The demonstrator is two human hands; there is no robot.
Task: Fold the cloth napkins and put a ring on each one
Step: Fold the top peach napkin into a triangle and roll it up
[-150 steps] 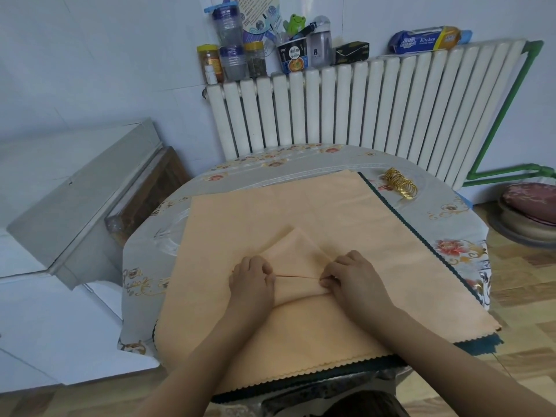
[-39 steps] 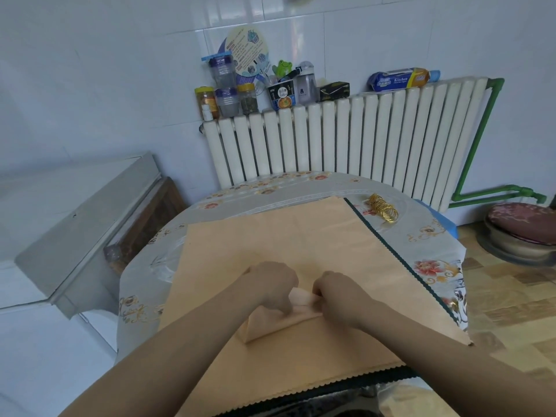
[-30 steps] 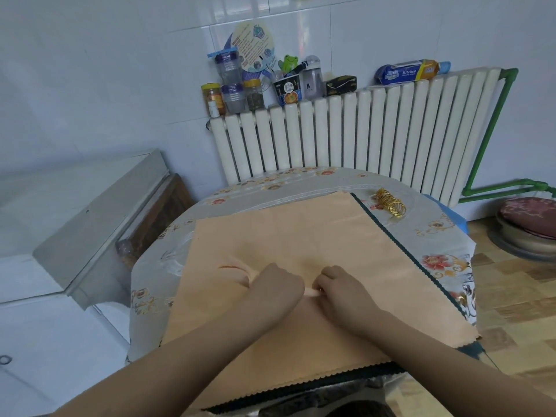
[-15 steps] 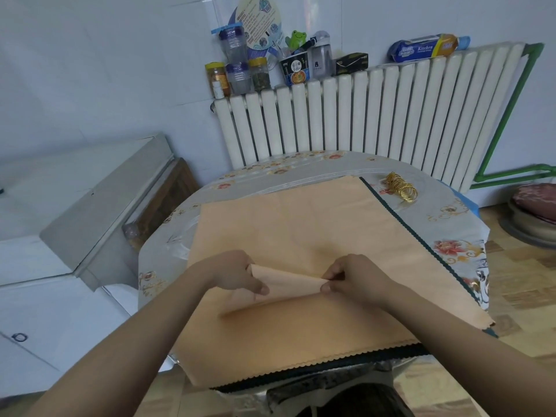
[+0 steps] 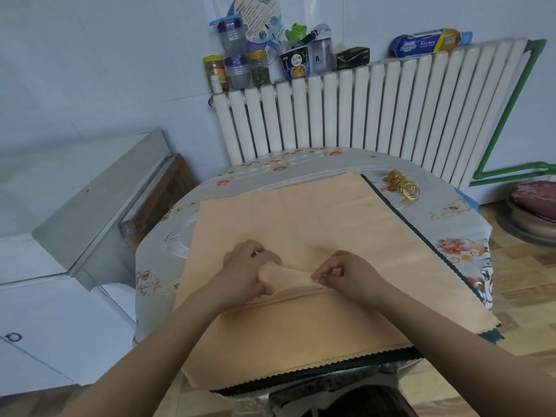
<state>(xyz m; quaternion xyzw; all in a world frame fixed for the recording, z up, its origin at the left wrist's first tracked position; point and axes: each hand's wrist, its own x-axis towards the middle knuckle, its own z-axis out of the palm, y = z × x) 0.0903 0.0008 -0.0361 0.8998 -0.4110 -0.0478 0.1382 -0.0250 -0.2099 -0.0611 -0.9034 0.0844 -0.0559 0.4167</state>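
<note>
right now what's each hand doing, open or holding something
Left hand: curled round one end of the folded napkin.
Right hand: pinching the napkin's other end.

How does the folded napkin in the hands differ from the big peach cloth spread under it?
The folded napkin is bunched into a narrow strip and lifted a little; the big peach cloth lies flat and open on the table. The napkin is small, spanning only from the left hand to the right hand; the cloth covers most of the tabletop. Both hands grip the napkin; the cloth is not gripped. Both are the same peach colour.
</note>
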